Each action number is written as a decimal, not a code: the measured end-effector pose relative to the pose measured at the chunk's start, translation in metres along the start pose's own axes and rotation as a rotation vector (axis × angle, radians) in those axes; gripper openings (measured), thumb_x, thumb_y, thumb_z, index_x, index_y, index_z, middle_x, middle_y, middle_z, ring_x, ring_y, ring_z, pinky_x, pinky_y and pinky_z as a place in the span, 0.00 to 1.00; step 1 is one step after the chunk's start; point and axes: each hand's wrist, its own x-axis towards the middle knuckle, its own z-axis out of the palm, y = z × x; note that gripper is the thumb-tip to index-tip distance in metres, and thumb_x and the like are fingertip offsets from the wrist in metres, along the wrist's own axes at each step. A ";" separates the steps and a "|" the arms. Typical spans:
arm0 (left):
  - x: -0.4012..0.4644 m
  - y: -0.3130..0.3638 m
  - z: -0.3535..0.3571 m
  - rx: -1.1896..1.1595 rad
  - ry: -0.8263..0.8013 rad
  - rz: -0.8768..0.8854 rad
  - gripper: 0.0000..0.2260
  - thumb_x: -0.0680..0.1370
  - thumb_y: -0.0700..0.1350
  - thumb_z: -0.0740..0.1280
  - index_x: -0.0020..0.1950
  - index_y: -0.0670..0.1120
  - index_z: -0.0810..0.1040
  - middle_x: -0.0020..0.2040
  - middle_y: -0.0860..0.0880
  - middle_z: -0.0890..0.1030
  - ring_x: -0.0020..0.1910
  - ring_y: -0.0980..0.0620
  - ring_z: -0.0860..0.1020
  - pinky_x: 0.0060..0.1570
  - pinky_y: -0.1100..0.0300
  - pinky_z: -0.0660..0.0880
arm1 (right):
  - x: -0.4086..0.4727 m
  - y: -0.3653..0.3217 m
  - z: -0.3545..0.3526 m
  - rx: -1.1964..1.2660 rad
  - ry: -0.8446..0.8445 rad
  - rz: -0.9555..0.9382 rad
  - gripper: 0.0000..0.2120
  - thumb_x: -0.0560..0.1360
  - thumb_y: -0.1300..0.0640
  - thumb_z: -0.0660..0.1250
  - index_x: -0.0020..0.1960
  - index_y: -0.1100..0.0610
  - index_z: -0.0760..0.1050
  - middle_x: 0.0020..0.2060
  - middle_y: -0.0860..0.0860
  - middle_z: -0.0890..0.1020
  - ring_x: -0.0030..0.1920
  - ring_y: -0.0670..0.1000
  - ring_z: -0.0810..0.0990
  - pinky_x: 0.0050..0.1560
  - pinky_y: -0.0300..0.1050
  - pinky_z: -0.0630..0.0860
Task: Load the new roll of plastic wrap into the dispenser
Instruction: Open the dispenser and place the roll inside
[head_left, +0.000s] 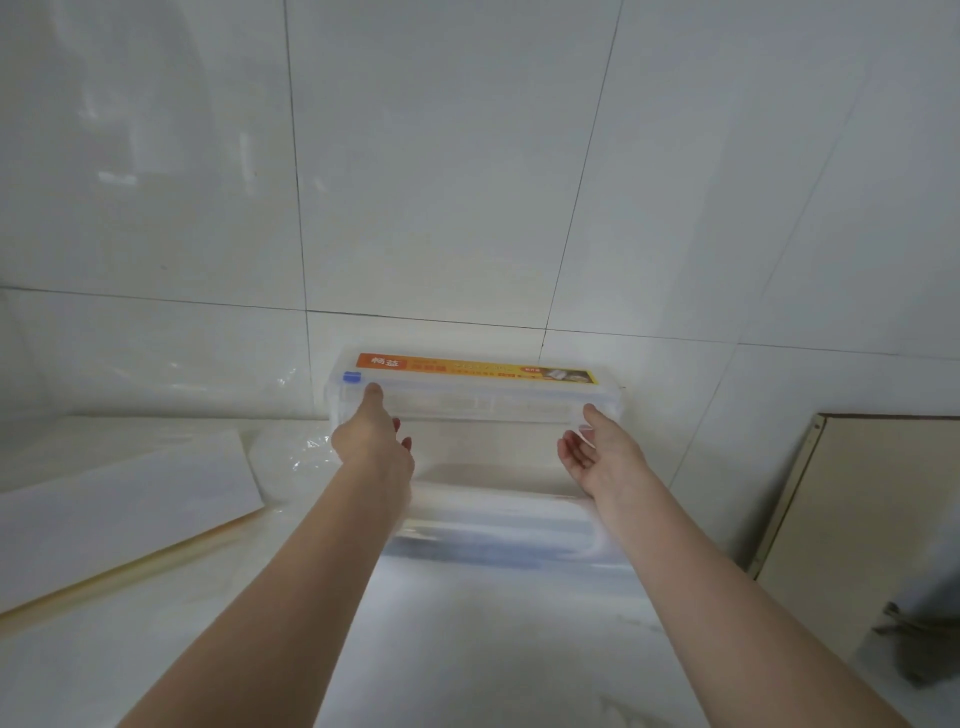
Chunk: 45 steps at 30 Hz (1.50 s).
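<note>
A clear plastic dispenser (475, 395) with an orange and yellow label and a small blue slider stands on the counter against the tiled wall. Its lid looks raised. My left hand (371, 441) grips the lid's left end, thumb on top beside the blue slider and fingers curled underneath. At the right end, my right hand (597, 449) holds the lid's front edge, palm turned inward and fingers curled under it. Below the hands lies a translucent roll of plastic wrap (498, 525), crosswise; whether it sits inside the dispenser's base I cannot tell.
A white board (119, 509) with a pale wooden edge lies on the counter at the left. Crumpled clear film (306, 452) sits beside the dispenser. A beige panel (872, 525) leans at the right, with a dark grey cloth (919, 639) below it.
</note>
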 end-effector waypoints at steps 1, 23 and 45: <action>-0.001 -0.001 0.000 0.019 0.000 0.025 0.11 0.76 0.50 0.68 0.52 0.44 0.72 0.38 0.50 0.73 0.39 0.54 0.74 0.56 0.56 0.75 | -0.001 0.000 0.000 0.000 0.003 -0.028 0.11 0.75 0.57 0.69 0.43 0.64 0.70 0.37 0.58 0.75 0.35 0.51 0.77 0.24 0.40 0.79; -0.013 -0.039 0.000 1.535 -0.151 0.991 0.14 0.79 0.46 0.59 0.61 0.43 0.77 0.62 0.47 0.77 0.73 0.48 0.60 0.67 0.50 0.55 | -0.022 -0.031 0.033 0.025 -0.239 -0.118 0.05 0.77 0.66 0.64 0.42 0.65 0.71 0.38 0.62 0.79 0.38 0.55 0.82 0.29 0.41 0.81; -0.035 -0.046 -0.013 1.653 -0.321 1.180 0.23 0.80 0.54 0.56 0.27 0.46 0.63 0.26 0.50 0.67 0.33 0.45 0.71 0.34 0.59 0.66 | -0.028 -0.071 0.022 0.105 -0.204 -0.187 0.03 0.75 0.73 0.62 0.47 0.70 0.73 0.42 0.63 0.80 0.39 0.56 0.81 0.27 0.40 0.80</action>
